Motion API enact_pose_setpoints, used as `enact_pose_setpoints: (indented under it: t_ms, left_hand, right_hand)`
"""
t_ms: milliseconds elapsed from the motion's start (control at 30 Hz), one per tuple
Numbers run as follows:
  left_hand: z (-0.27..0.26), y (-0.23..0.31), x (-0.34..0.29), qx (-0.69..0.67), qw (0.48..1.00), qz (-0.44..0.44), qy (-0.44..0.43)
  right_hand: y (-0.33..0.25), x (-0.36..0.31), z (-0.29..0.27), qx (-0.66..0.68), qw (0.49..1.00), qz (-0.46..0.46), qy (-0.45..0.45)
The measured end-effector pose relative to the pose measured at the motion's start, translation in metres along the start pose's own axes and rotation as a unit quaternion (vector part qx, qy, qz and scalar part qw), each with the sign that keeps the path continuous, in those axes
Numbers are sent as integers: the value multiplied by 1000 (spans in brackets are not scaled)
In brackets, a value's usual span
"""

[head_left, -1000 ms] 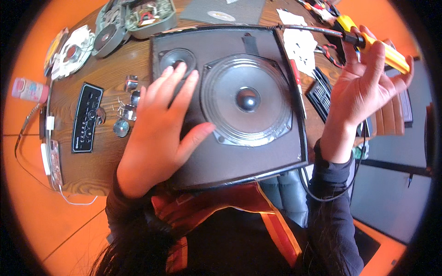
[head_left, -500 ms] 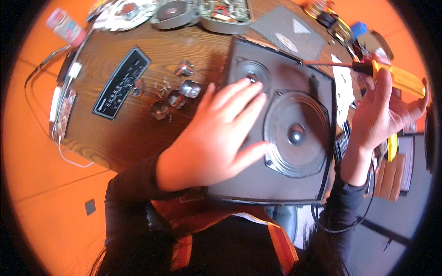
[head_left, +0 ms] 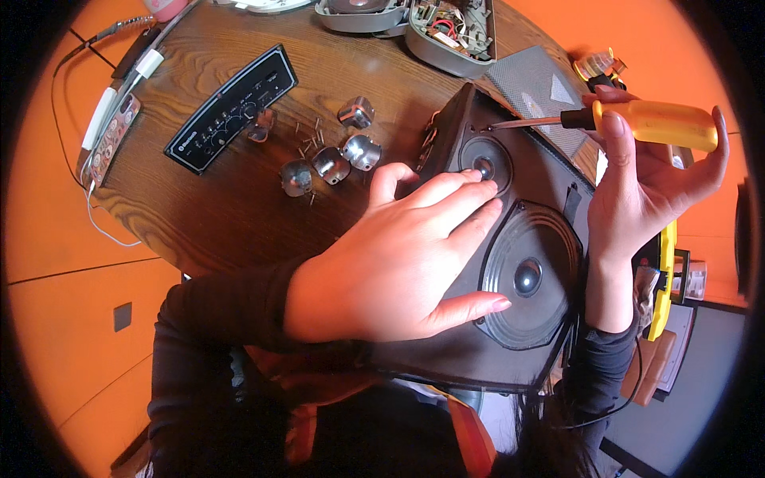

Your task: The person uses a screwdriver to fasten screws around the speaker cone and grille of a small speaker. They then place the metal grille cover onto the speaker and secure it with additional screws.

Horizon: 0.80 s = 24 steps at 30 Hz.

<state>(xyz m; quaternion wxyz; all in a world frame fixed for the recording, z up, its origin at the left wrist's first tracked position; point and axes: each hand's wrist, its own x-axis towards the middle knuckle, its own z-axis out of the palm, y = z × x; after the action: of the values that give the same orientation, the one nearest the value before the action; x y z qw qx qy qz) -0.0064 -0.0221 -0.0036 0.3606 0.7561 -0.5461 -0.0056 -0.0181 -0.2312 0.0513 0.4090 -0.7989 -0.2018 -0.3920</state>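
Observation:
A black speaker cabinet (head_left: 430, 356) lies tilted in front of me, with a large woofer (head_left: 550, 247) and a small tweeter (head_left: 502, 159) on its face. My left hand (head_left: 390, 267) rests flat on that face, fingers stretched out; their tips cover part of the tweeter, and the thumb reaches the woofer's rim. In my right hand (head_left: 637, 191) is a screwdriver (head_left: 657, 123) with a yellow handle, gripped between thumb and fingers. Its shaft points left, and the tip meets the cabinet's face near the far corner, beside the tweeter's edge.
Left of the cabinet, several curved metal corner pieces (head_left: 362, 151) and loose screws (head_left: 309, 143) lie on the wooden table (head_left: 207, 215). Beyond them is a black control panel (head_left: 231, 107). An opened grey housing (head_left: 450, 52) with wires and a grey mesh sheet (head_left: 530, 84) sit at the back.
The screwdriver tip has shifted from the cabinet's far edge to the corner by the tweeter. The cabinet appears more turned and tilted, and the whole view has shifted. My left hand stays on the cabinet.

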Motion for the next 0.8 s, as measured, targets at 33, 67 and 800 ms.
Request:
enact_pose_setpoints:
  t_ms: [33, 67, 800]
  left_hand:
    - [0, 0, 0, 1, 1000, 2, 2]
    - [-1, 0, 0, -2, 1000, -1, -2]
    - [4, 1, -2, -21, 1000, -20, 7]
  right_hand:
    - [0, -1, 2, 2, 1000, 1, 2]
    - [1, -1, 4, 3, 1000, 2, 3]
    - [6, 6, 5, 109, 993, -30, 23]
